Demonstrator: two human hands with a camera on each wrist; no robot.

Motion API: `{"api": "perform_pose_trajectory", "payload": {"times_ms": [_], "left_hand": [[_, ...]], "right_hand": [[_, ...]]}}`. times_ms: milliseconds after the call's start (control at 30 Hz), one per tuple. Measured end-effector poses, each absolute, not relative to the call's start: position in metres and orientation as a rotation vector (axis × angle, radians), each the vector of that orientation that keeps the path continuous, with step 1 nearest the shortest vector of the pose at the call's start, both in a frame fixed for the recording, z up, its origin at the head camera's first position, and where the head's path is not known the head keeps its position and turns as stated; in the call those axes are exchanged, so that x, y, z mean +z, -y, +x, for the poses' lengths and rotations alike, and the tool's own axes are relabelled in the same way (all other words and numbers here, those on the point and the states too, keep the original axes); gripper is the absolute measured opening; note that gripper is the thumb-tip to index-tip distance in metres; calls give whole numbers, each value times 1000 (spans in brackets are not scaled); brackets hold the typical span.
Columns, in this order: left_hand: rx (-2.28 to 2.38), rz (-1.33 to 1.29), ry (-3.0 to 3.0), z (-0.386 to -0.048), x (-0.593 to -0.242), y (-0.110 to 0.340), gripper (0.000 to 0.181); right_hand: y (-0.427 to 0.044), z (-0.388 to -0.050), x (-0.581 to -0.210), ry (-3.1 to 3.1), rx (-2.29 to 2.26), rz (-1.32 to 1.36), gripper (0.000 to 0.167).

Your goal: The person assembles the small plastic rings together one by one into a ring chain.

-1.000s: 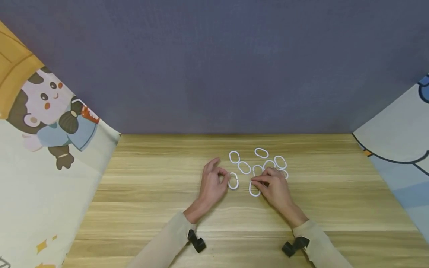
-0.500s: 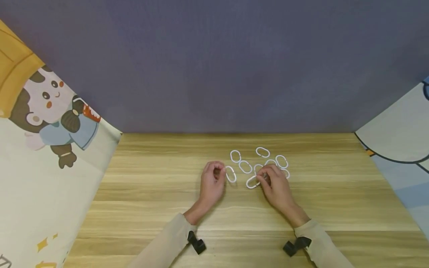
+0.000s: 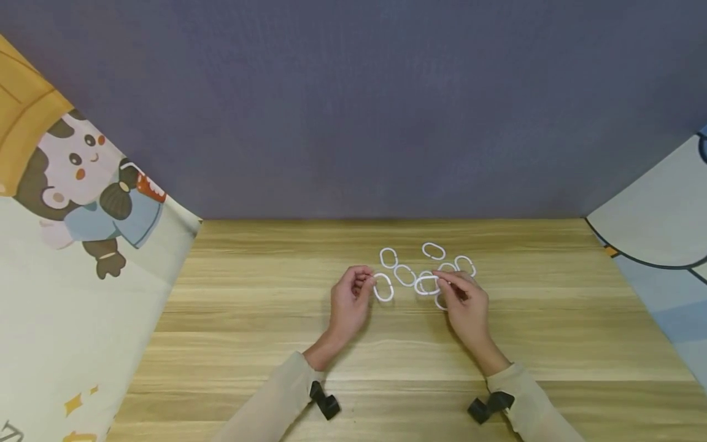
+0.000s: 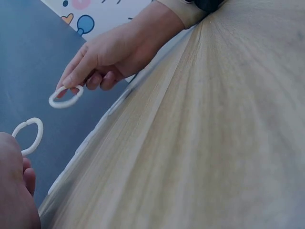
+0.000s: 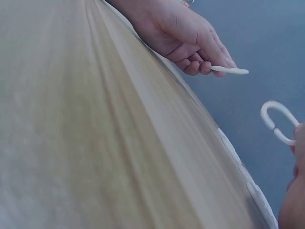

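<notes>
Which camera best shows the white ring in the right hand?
The left wrist view: the white ring shows nearly whole against the blue-grey backdrop. The head view shows it much smaller; the right wrist view shows it larger, but partly hidden by the right hand.

The white rings [image 4: 40, 131] looked like smooth plastic. The counter [image 3: 409, 368] showed wood grain with a soft sheen, while the sleeves [image 3: 270, 399] appeared matt cloth.

On the wooden table [image 3: 392, 393], 1 white ring [image 3: 436, 301] was partly hidden by the right hand [image 3: 468, 307]. Above the table, the left wrist view's edge cut off part of the left hand [image 4: 16, 186].
</notes>
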State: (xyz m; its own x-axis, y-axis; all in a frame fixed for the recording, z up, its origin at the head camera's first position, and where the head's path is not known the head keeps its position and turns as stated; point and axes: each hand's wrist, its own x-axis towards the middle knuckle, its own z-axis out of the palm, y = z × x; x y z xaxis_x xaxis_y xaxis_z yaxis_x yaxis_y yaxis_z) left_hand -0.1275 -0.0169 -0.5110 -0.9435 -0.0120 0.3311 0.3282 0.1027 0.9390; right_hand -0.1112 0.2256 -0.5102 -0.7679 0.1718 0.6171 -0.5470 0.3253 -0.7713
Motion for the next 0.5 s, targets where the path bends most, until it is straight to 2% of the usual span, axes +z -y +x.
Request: {"api": "perform_pose_trajectory", "payload": {"times_ms": [300, 500], "left_hand": [[-1825, -298, 2169, -126, -510, 17, 10], [-1846, -361, 2146, -126, -508, 16, 10]], "right_hand": [[-221, -105, -508, 1963, 1633, 152, 14], [-215, -100, -506, 1953, 1747, 191, 11]]}}
